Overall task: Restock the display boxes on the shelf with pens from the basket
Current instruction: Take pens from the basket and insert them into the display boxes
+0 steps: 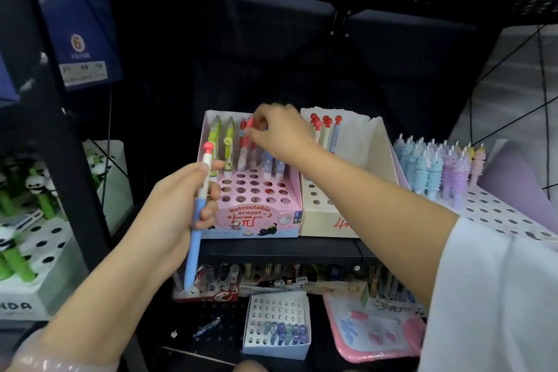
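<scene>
A pink display box (259, 217) marked "Retractable eraser" stands on the black shelf, with several pens upright in its back rows and many bare holes in front. My right hand (280, 136) reaches over the box's back row, fingers pinched on the top of a red-capped pen (249, 130) that stands in a hole. My left hand (178, 208) hovers in front of the box's left side and grips a blue-and-white pen (199, 211) with a pink ball top, held upright. The basket is not in view.
A cream display box (341, 214) with red-topped pens sits right of the pink one. Fluffy blue and purple pens (434, 169) stand further right; green panda pens (33, 187) stand at the left. A black shelf post (69, 136) rises on the left. Lower shelf holds more boxes.
</scene>
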Demonstrator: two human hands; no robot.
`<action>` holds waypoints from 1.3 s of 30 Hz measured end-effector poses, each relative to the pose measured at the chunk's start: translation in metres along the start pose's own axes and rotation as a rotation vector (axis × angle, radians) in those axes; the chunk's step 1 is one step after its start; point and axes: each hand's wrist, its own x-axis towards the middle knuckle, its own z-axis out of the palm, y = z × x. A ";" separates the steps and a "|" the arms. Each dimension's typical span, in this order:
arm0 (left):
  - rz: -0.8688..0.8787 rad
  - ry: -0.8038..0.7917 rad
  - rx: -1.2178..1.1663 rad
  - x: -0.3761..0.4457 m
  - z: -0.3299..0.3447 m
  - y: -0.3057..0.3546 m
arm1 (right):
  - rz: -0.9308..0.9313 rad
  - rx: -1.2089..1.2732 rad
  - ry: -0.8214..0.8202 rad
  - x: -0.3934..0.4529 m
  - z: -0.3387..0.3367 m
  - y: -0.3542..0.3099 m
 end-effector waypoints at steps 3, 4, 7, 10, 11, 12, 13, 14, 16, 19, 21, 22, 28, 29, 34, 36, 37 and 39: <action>0.002 -0.014 -0.015 -0.002 0.002 0.001 | 0.028 -0.108 -0.034 0.006 -0.002 -0.005; 0.005 -0.016 -0.012 -0.003 0.004 0.001 | 0.024 -0.155 -0.068 0.008 -0.001 -0.006; 0.008 -0.033 0.014 -0.007 0.007 0.001 | 0.008 -0.296 -0.114 0.009 0.003 -0.012; 0.008 -0.050 0.047 -0.010 0.003 0.000 | 0.038 -0.318 -0.104 0.003 0.006 -0.012; 0.012 -0.048 0.050 -0.010 0.001 0.000 | 0.023 -0.302 -0.065 -0.002 0.006 -0.012; 0.018 -0.044 0.049 -0.010 0.000 0.000 | -0.007 -0.259 0.006 -0.008 0.005 -0.012; 0.025 -0.038 0.047 -0.010 -0.002 0.000 | -0.044 -0.173 0.096 -0.015 0.003 -0.013; 0.034 -0.031 0.047 -0.010 -0.002 -0.001 | -0.073 -0.044 0.162 -0.023 0.000 -0.016; 0.052 -0.013 0.037 -0.008 0.000 -0.001 | -0.092 0.304 0.118 -0.041 -0.007 -0.022; 0.073 0.007 -0.011 -0.005 0.012 -0.002 | -0.034 0.653 -0.177 -0.071 -0.019 -0.028; 0.085 -0.005 -0.032 -0.004 0.024 -0.003 | 0.006 0.747 -0.273 -0.085 -0.022 -0.025; 0.087 -0.013 -0.037 -0.005 0.030 -0.003 | 0.030 0.786 -0.271 -0.088 -0.024 -0.022; 0.168 -0.016 0.203 -0.001 0.059 -0.013 | 0.187 0.924 -0.021 -0.086 -0.042 0.018; 0.236 -0.027 0.306 0.001 0.061 -0.014 | 0.210 0.916 0.050 -0.083 -0.048 0.030; 0.383 -0.115 0.682 0.012 0.066 -0.018 | 0.266 0.744 0.340 -0.070 -0.074 0.090; 0.388 -0.136 0.766 0.015 0.068 -0.023 | 0.257 0.650 0.390 -0.064 -0.074 0.103; 0.390 -0.146 0.790 0.016 0.069 -0.025 | 0.249 0.608 0.390 -0.062 -0.072 0.106; 0.398 -0.154 0.827 0.017 0.070 -0.029 | 0.221 0.511 0.353 -0.057 -0.063 0.108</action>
